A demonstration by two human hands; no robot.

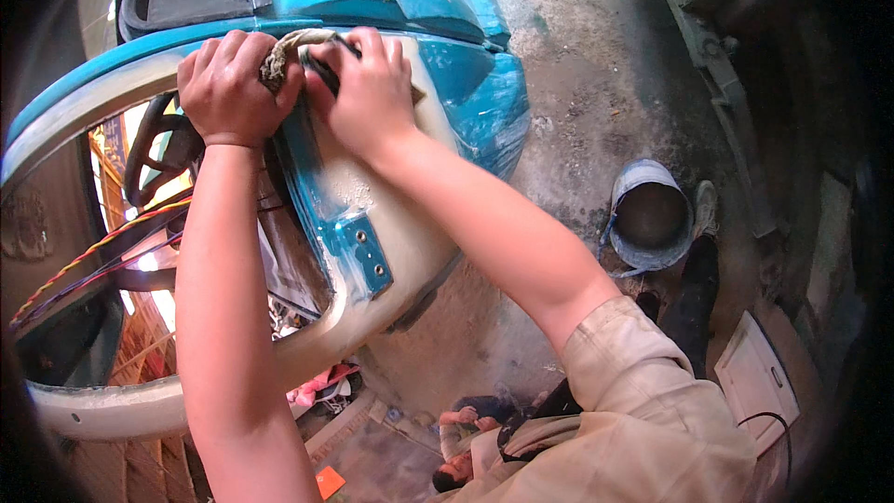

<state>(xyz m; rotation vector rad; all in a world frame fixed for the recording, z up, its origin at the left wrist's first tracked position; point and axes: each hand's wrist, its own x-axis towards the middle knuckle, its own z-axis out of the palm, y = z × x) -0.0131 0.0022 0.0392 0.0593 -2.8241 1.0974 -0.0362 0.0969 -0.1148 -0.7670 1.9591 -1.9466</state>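
Note:
A teal vehicle body (494, 112) has a cream-coated door frame (424, 140) with a teal bracket (361, 256) holed in its lower part. At the upper edge of this frame, my left hand (235, 88) is closed on a crumpled grey-beige rag (289, 51). Just right of it, touching the frame, my right hand (363, 98) has its fingers bent around something dark, partly hidden and too unclear to name. The rag stretches between both hands.
A steering wheel (149, 154) and coloured wires (102, 251) show inside the opening. A metal bucket (638, 177) stands on the stained floor (577, 65) at right, near my legs and a white panel (754, 368). Another person (456, 466) is low at the bottom.

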